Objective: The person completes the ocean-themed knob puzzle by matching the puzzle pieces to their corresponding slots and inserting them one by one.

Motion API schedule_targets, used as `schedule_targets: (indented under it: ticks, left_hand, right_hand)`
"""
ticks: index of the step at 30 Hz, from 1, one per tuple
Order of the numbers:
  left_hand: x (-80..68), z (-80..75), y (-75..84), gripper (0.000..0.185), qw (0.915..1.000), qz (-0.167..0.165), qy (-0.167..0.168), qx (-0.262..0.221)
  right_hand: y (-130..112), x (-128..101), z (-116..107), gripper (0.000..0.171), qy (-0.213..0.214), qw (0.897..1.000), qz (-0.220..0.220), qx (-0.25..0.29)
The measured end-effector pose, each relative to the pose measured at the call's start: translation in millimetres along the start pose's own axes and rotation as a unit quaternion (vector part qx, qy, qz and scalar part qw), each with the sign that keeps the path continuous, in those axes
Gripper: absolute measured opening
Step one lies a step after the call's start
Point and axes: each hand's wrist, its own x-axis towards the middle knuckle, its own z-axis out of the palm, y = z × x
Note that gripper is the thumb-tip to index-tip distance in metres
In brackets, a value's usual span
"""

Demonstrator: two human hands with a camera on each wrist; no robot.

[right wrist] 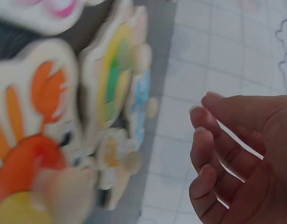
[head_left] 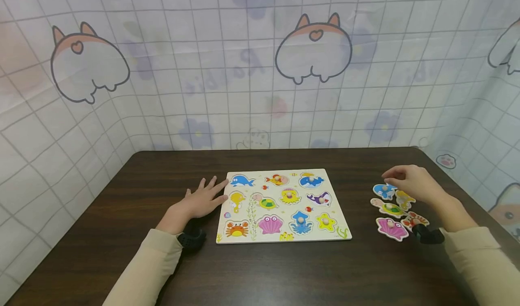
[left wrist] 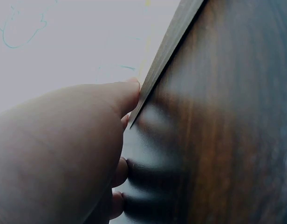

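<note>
A wooden sea-animal puzzle board (head_left: 253,213) lies flat on the table. My left hand (head_left: 199,201) rests beside it with fingers spread, thumb and fingertips at its left edge; the left wrist view shows the thumb (left wrist: 129,95) against that edge. Over the loose puzzle pieces hovers my right hand (head_left: 416,184), fingers loosely bent and holding nothing. Below it lie a blue whale piece (head_left: 384,191), a yellow seahorse piece (head_left: 404,200), a turtle piece (head_left: 391,209), a crab piece (right wrist: 29,158) and a pink shell piece (head_left: 392,229).
Knobbed pieces sit in the board, among them a blue squid (head_left: 300,224), a yellow starfish (head_left: 326,222) and a purple whale (head_left: 320,199). The dark wooden table (head_left: 276,274) meets a grid-patterned cloth (head_left: 239,103) behind and at both sides.
</note>
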Motion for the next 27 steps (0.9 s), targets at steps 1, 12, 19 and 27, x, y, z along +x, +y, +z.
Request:
schedule_targets:
  ticks: [1,12,19,27]
  left_hand:
    - [-0.5,0.1,0.1,0.066,1.0,0.0,0.0,0.0]
    - [-1.9,0.6,1.6,0.066,1.0,-0.004,0.001,-0.001]
    - [-0.2,0.1,0.9,0.066,1.0,-0.002,0.001,-0.001]
    - [0.7,0.3,-1.0,0.066,1.0,-0.001,0.003,0.001]
  right_hand:
    - [2.9,0.3,0.8,0.025,-0.005,1.0,0.008,-0.001]
    - [19.9,6.8,3.0,0.021,-0.061,0.997,0.051,-0.006]
    - [22.4,11.8,4.2,0.022,-0.089,0.994,0.064,0.007]
    - [19.9,16.1,6.3,0.026,-0.1,0.992,0.07,0.013]
